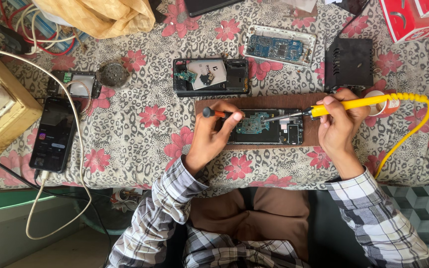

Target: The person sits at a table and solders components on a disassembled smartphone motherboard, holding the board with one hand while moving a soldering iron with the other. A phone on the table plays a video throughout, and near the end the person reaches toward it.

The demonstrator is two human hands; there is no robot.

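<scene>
Opened phone [266,127] lying flat on brown wooden board [214,104], mid-bench, back cover off, green circuit board [252,122] exposed at its left end. Left hand [213,134] closed around small screwdriver [213,113] with orange shaft and black cap, fingertips resting at left edge of opened phone. Right hand [339,125] gripping yellow soldering iron [353,104]; metal tip touching or just above circuit board, cannot tell which. Yellow coiled cord [413,124] looping right and down off bench [140,129] edge.

Behind board: second dismantled phone [211,76], further blue circuit board in white frame [280,48], black box [349,63]. Far left: black phone with lit screen [53,134], white cable [78,149] plugged in, wooden box [1,106] beside it. Flowered cloth covering bench.
</scene>
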